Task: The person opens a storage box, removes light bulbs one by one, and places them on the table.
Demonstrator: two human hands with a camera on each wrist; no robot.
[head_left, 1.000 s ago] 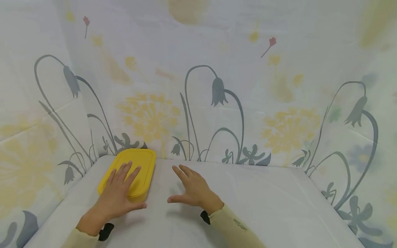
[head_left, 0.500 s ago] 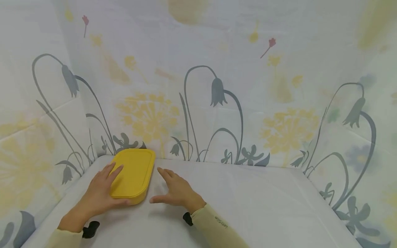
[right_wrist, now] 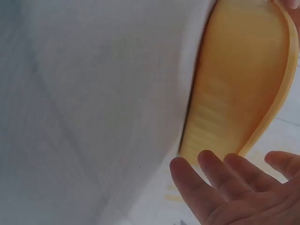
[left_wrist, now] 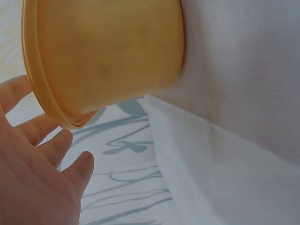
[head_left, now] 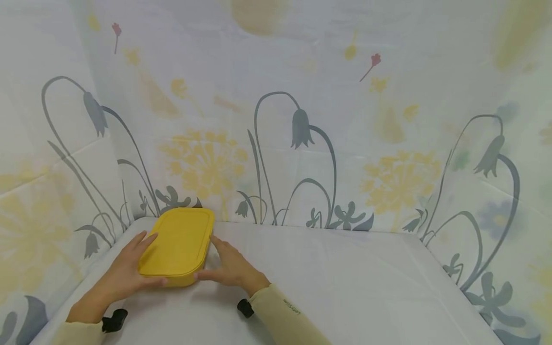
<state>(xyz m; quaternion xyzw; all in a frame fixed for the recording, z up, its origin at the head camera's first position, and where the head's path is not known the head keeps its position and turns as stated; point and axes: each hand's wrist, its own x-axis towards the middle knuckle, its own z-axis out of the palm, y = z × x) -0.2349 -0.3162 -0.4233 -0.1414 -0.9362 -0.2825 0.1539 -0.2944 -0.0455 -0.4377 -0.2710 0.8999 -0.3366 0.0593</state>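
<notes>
A yellow lidded box (head_left: pixel 181 242), rectangular with rounded corners, lies flat at the left of the white table. My left hand (head_left: pixel 125 268) is at its left side, fingers spread along the lid's edge and thumb across the front corner. In the left wrist view the fingertips (left_wrist: pixel 40 127) come right up to the lid's rim. From the other side my right hand (head_left: pixel 235 266) meets the box, its fingertips and thumb close against the right wall. The right wrist view has those fingers (right_wrist: pixel 225 180) nearly straight beside the box's wall.
White cloth covers the table (head_left: pixel 345 282). A hanging cloth (head_left: pixel 276 143) with printed grey and yellow flowers encloses the table at the back and both sides, near the box's far end. Black straps (head_left: pixel 245 308) are on the wrists.
The left hand has come off the lid's top to the box's left side. The right hand has moved left, from open table up to the box's right side. The box stays put.
</notes>
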